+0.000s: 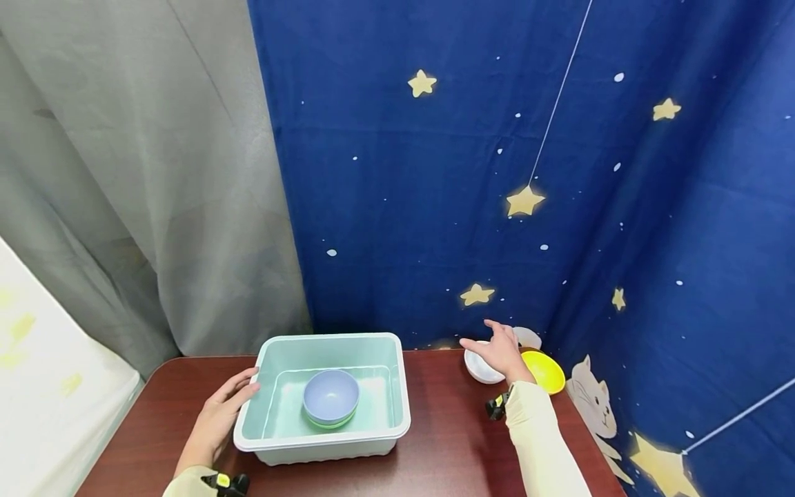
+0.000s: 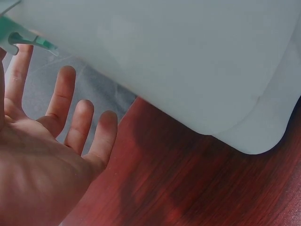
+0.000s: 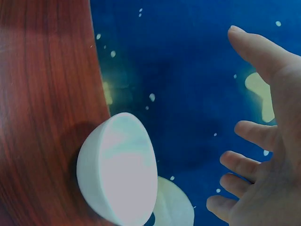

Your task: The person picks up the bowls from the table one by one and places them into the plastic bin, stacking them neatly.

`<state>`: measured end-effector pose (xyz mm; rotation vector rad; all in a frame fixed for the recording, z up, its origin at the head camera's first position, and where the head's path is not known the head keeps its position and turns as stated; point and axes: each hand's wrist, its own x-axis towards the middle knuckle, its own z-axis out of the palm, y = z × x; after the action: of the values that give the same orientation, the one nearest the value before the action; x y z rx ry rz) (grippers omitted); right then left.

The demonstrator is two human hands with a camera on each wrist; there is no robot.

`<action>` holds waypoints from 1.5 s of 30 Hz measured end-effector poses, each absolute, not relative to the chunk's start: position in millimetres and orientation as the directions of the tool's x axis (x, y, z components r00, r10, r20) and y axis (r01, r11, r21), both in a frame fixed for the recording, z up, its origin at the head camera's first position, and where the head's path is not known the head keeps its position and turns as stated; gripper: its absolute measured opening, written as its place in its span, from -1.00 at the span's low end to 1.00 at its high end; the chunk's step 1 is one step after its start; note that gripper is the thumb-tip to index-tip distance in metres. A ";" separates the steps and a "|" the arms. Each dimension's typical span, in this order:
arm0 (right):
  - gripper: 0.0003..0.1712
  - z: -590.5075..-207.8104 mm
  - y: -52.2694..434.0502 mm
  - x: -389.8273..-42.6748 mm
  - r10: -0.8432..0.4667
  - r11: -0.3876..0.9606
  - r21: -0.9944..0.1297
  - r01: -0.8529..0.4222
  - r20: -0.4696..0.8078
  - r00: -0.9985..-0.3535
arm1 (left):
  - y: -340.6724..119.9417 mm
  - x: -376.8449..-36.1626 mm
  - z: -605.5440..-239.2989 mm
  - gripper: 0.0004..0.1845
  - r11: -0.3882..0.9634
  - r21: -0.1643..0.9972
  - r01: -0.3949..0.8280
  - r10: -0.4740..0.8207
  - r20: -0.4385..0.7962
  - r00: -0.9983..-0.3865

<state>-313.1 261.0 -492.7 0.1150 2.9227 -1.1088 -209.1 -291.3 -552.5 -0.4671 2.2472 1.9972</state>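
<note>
A mint-green basin (image 1: 397, 407) with a white rim stands on the table. Inside it a blue bowl (image 1: 331, 395) sits on top of a green bowl (image 1: 332, 423). At the basin's left rim is my left hand (image 1: 217, 414), its fingers extended; the left wrist view shows them spread beside the pale outer wall (image 2: 178, 61). My right hand (image 1: 502, 351) hovers over a white bowl (image 1: 477, 369), thumb and fingers apart, holding nothing. In the right wrist view that white bowl (image 3: 127, 174) lies below the hand (image 3: 268, 141). A yellow bowl (image 1: 545, 373) is partly behind my right wrist.
The reddish-brown wooden table (image 1: 444, 428) ends at a blue star-patterned curtain (image 1: 404, 207) behind and to the right. A grey curtain (image 1: 174, 172) hangs at the back left. White cloth (image 1: 50, 366) covers the far left.
</note>
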 end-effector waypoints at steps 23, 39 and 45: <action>0.17 -532.4 265.0 -312.3 0.134 0.829 -0.542 0.137 -0.045 -0.990 | -293.4 -211.2 -552.8 -0.25 0.136 0.944 -0.300 -0.164 -0.277 -0.947; 0.17 -544.5 257.8 -319.6 0.150 0.856 -0.498 0.138 -0.017 -0.989 | -291.7 -213.6 -551.0 -0.22 0.143 0.940 -0.309 -0.170 -0.284 -0.944; 0.16 -549.7 259.9 -323.6 0.166 0.856 -0.491 0.164 -0.039 -0.985 | -292.7 -211.9 -552.6 -0.23 0.145 0.936 -0.321 -0.176 -0.295 -0.939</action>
<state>-323.6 259.9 -549.7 0.2694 3.0305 -0.8005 -211.9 -292.7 -552.6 -0.5000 2.2876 1.9184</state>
